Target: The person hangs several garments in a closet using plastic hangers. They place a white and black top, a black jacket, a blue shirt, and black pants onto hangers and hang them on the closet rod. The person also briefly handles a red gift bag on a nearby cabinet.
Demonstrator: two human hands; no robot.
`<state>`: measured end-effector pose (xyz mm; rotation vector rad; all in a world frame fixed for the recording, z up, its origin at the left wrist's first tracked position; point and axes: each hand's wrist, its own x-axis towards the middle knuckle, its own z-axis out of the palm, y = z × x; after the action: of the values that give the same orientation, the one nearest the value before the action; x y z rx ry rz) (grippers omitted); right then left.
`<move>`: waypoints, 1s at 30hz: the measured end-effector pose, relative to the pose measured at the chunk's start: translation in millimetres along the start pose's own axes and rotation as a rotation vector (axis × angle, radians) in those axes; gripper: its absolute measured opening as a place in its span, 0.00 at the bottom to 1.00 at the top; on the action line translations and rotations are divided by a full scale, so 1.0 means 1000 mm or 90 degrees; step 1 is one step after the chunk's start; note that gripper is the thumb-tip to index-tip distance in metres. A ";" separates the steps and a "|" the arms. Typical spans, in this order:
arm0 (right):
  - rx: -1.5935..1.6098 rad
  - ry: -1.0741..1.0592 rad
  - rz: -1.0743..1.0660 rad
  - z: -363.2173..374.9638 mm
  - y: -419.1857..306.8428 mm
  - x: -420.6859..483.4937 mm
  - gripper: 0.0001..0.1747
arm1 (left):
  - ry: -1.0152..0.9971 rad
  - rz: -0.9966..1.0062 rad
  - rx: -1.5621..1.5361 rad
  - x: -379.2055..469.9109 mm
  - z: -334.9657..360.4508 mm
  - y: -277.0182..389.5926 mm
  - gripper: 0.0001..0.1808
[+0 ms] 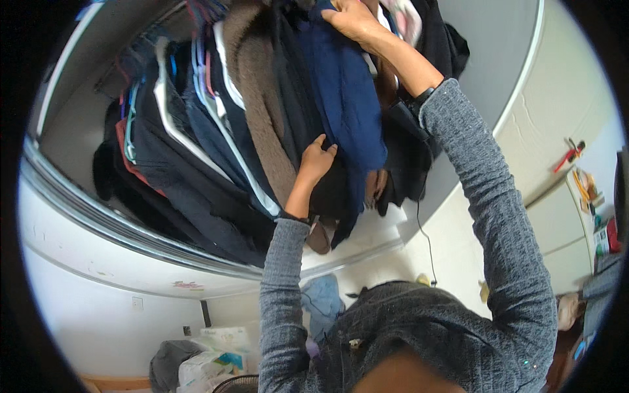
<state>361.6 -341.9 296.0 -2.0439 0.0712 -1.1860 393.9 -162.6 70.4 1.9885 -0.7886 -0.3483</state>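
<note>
Several garments hang on hangers in an open wardrobe. Near the top edge my right hand [355, 23] grips the upper part of a navy blue garment [344, 98]; its fingertips are partly cut off by the frame. Lower down, my left hand [317, 159] has its fingers apart against the dark cloth beside the navy garment's left edge. Left of it hang a black garment [295, 93] and a brown fuzzy garment [260, 105]. Further left are dark clothes on a white hanger [169, 123] and a light blue hanger [233, 142]. More black clothing [408, 157] hangs to the right.
The wardrobe's metal door track [113, 216] curves along the lower left. A thin dark cable [426, 236] dangles at the right. Light blue cloth [322, 299] lies below, with plastic bags [209, 368] at the lower left. A white cabinet [565, 231] stands at the right.
</note>
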 end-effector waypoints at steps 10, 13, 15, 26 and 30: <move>-0.085 -0.202 0.075 0.017 0.097 -0.240 0.51 | -0.228 -0.394 -0.550 -0.082 0.040 -0.051 0.22; -0.046 -0.252 0.269 -0.003 0.123 -0.310 0.52 | -0.223 -0.378 -0.919 -0.125 0.017 -0.040 0.19; 0.139 -0.320 0.438 -0.020 0.122 -0.345 0.52 | -0.124 -0.378 -0.944 -0.146 0.008 -0.020 0.17; 0.229 -0.639 0.424 -0.102 0.065 -0.428 0.29 | 0.002 -0.211 -1.122 -0.192 0.056 0.094 0.13; 0.519 -0.268 0.529 -0.192 0.087 -0.420 0.23 | 0.141 -0.195 -0.741 -0.202 0.095 0.093 0.10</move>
<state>3.2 -348.6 -7.9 -1.2596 0.1759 -0.1787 155.0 -126.7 85.7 0.9914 -0.0425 -0.5818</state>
